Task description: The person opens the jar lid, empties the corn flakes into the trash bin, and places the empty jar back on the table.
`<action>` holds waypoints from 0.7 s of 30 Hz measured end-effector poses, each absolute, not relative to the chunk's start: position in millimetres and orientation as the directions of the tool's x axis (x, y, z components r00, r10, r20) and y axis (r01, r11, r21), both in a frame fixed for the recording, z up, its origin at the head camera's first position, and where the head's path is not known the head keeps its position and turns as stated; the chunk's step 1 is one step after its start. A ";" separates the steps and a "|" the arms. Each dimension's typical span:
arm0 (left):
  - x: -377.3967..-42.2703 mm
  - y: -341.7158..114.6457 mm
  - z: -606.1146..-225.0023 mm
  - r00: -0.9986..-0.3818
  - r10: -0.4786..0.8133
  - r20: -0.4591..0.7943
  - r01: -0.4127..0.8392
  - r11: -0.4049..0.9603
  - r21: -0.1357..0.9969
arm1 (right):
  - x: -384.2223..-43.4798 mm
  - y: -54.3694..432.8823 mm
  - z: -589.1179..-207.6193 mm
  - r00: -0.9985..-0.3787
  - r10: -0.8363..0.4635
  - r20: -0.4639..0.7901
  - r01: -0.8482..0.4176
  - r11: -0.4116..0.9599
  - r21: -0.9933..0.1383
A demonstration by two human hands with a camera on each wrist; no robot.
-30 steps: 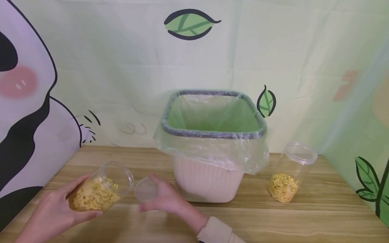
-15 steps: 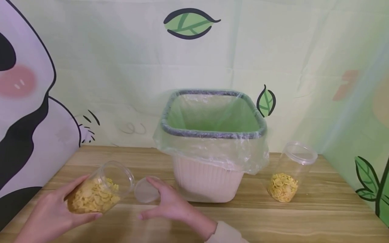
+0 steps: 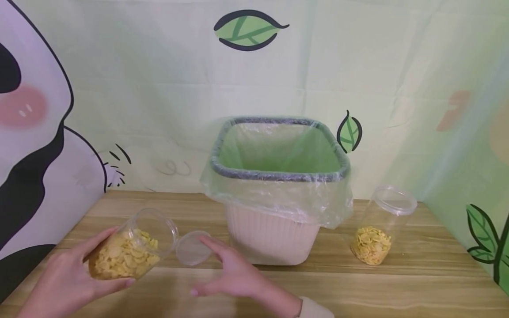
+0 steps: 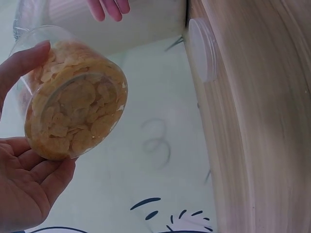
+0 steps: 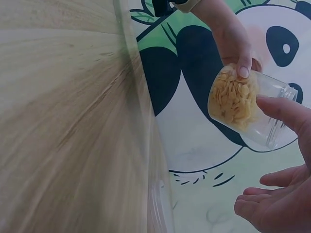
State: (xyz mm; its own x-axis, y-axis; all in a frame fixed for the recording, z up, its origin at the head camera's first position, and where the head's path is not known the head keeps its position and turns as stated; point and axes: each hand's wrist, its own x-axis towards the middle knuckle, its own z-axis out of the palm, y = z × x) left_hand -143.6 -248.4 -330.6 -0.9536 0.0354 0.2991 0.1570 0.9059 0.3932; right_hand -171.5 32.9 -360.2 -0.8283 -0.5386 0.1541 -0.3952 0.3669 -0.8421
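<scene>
My left hand [image 3: 65, 276] grips a clear plastic jar [image 3: 157, 227] round its base, tilted with its uncovered mouth to the right. Yellow flakes [image 3: 123, 258] that look like corn flakes fill its lower part. Just right of the jar's mouth, a round translucent lid [image 3: 193, 248] lies on the table, also visible in the left wrist view as a pale disc. My right hand [image 3: 238, 274] has thumb and fingers spread and holds nothing; its fingertips are by the lid's right edge. In the right wrist view, that hand [image 5: 279, 204] is beside the jar [image 5: 265, 109].
A pale ribbed bin [image 3: 272, 238] with a clear bag liner and grey rim stands at the middle back. To its right, a second clear jar [image 3: 371, 243] with flakes is upright on the wooden table [image 3: 358, 291]. A printed backdrop [image 3: 159, 88] hangs close behind.
My right hand has drawn back from the lid toward the right and down, its fingers spread. The lid stays put. The left hand and jar have barely shifted.
</scene>
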 end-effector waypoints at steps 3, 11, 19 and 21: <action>-142.6 -245.7 -328.2 -0.948 0.038 0.317 0.168 0.904 0.392 | -167.7 39.4 -357.5 -0.825 -0.540 0.164 -0.404 0.363 -0.840; -142.0 -238.1 -321.7 -0.921 0.067 0.384 0.219 0.904 0.367 | -157.5 58.0 -347.5 -0.824 -0.546 0.153 -0.391 0.353 -0.850; -139.0 -232.2 -315.8 -0.901 0.082 0.426 0.252 0.898 0.360 | -150.6 75.0 -342.4 -0.818 -0.549 0.175 -0.403 0.326 -0.855; -138.0 -231.7 -314.0 -0.902 0.087 0.424 0.257 0.896 0.363 | -148.5 79.3 -341.0 -0.811 -0.553 0.190 -0.409 0.306 -0.860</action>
State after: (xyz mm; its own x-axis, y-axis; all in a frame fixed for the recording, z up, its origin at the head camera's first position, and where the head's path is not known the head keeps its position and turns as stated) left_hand -138.0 -231.7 -314.0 -0.9017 0.0870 0.4235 0.2568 0.8959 0.3626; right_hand -148.5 79.3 -341.0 -0.8114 -0.5529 0.1895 -0.4091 0.3057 -0.8598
